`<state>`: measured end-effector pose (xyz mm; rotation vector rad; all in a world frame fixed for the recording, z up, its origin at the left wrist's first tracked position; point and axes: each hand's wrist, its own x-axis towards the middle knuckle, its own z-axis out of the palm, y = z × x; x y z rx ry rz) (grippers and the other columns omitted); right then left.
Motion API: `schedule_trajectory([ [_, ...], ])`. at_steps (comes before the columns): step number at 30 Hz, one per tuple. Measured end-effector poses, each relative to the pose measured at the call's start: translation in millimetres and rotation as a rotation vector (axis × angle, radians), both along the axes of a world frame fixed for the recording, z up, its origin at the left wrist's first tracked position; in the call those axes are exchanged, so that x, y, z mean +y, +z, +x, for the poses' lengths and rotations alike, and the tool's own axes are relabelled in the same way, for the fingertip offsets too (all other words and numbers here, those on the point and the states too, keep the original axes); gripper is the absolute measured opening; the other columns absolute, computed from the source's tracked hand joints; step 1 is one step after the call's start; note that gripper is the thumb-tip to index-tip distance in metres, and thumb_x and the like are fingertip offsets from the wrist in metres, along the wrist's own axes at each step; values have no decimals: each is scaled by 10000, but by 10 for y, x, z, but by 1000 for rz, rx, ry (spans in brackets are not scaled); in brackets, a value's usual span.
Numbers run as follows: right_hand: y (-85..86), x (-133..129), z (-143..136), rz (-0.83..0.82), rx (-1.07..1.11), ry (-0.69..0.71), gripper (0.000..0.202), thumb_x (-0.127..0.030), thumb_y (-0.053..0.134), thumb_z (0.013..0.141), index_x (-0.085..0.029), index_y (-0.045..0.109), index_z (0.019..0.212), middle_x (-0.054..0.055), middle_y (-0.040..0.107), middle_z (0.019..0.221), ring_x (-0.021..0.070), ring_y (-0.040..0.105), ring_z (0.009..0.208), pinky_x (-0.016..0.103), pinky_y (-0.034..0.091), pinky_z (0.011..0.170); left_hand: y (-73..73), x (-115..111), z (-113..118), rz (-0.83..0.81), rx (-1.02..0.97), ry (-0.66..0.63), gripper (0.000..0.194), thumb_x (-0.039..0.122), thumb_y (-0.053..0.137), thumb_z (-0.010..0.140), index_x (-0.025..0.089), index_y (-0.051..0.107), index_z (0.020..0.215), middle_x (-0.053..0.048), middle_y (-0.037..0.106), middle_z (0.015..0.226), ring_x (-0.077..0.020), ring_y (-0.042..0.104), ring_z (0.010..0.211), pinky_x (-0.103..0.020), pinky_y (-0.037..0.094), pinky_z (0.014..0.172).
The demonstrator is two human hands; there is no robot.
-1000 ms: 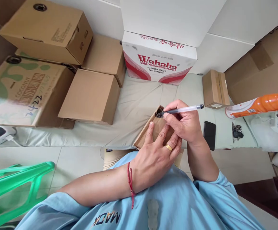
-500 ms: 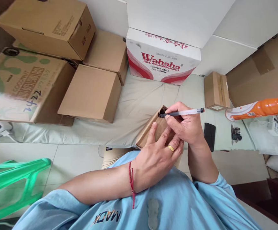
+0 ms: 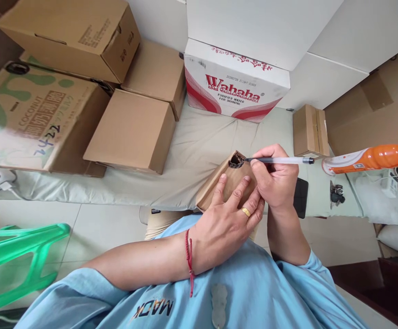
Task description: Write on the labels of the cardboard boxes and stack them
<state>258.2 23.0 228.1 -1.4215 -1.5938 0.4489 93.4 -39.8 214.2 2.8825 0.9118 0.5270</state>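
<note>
A small brown cardboard box [image 3: 215, 183] lies tilted at the near edge of the covered surface, against my body. In its top, near the far end, is a dark, ragged-edged hole [image 3: 236, 161]. My left hand [image 3: 229, 210] rests flat on the box, fingers spread, with a gold ring on one finger. Pinched in my right hand [image 3: 276, 176] is a pen [image 3: 288, 160] with a clear barrel and black ends. Its tip points left and is at the right rim of the hole; whether it touches the cardboard I cannot tell.
Several cardboard boxes [image 3: 130, 130] stand at the left, and a white-and-red water carton [image 3: 235, 87] at the back. To the right are a small box [image 3: 310, 130], an orange bottle [image 3: 373, 157], a black phone [image 3: 300, 196] and keys [image 3: 336, 194]. A green stool [image 3: 30, 246] is at lower left.
My right hand has drawn the pen to the right, from over the hole to its right rim, so more of the hole shows. My left hand stays on the box.
</note>
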Motion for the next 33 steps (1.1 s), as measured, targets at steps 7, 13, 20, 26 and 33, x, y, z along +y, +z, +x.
schedule_trajectory([
  [7,-38,18,22,-28,-16,24,42,-222,669,931,-240,676,893,-59,618,740,104,532,600,234,447,582,-33,-11,4,2,3,6,477,290,515,1102,187,614,1557,-107,577,1671,-468,491,1572,-801,458,1222],
  [13,-16,16,10,-70,-47,15,43,-214,667,913,-238,673,878,-64,600,703,104,514,580,230,430,556,-41,-14,9,-23,-10,-1,511,330,585,1083,170,601,1568,-140,559,1681,-469,473,1585,-811,413,1237],
  [20,-3,20,5,-10,-36,4,88,-161,632,820,-240,629,782,-74,568,638,105,481,549,231,396,527,-43,-8,9,-16,-17,-2,492,306,540,1098,157,602,1562,-133,581,1663,-464,491,1572,-823,433,1215],
  [26,-61,-11,36,48,63,67,63,-191,655,854,-235,651,810,-55,609,689,111,526,574,243,432,556,-65,-12,16,-15,14,-1,512,313,539,1104,171,570,1595,-135,532,1704,-464,467,1591,-820,420,1231],
  [33,-388,-164,404,273,341,-234,206,-408,612,1057,-225,642,1149,-23,696,785,98,489,485,235,342,497,-16,59,-158,-73,-159,-140,717,591,714,1011,119,603,1539,-194,546,1682,-408,428,1632,-675,325,1361],
])
